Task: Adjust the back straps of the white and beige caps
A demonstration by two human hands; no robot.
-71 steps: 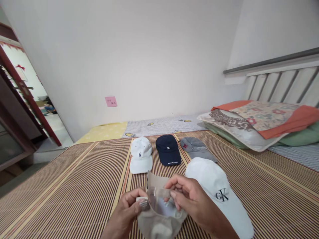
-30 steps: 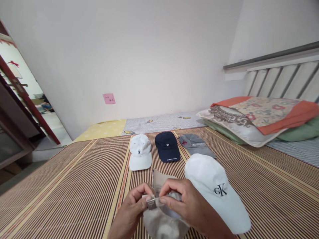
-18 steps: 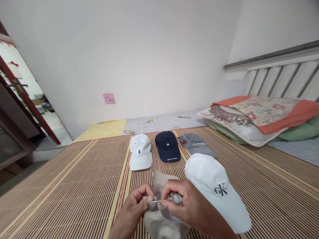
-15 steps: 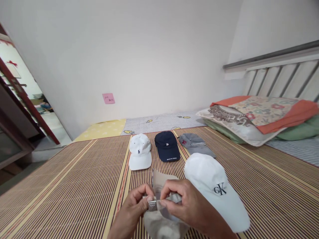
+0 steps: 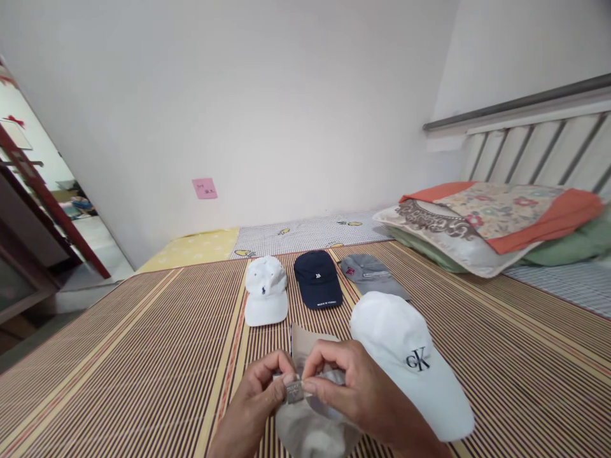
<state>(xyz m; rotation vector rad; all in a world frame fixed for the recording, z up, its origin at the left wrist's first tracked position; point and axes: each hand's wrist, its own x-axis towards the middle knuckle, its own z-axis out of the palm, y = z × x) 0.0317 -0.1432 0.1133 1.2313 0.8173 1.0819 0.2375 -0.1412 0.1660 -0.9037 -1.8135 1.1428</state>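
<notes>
A beige baseball cap (image 5: 312, 423) lies in front of me with its back strap toward me and its brim pointing away. My left hand (image 5: 261, 394) pinches the metal buckle (image 5: 294, 391) on the strap between thumb and finger. Just to its right, my right hand (image 5: 334, 385) is closed on the cap's strap, with thumb and forefinger meeting close beside the buckle. Part of the cap is hidden behind my hands. A white cap with black "CK" lettering (image 5: 410, 362) rests right of my right hand, partly behind my forearm.
Beyond my hands, a white cap (image 5: 266, 291), a navy cap (image 5: 317, 280) and a grey cap (image 5: 372, 275) form a row on the striped bamboo mat (image 5: 143, 356). Pillows (image 5: 496, 219) lie at the right by the headboard (image 5: 539, 146). A pink note (image 5: 204, 188) is on the wall.
My right fingers have shifted slightly left, closer to the buckle, and the buckle has tilted a little. The view has moved slightly; the other caps stay in place.
</notes>
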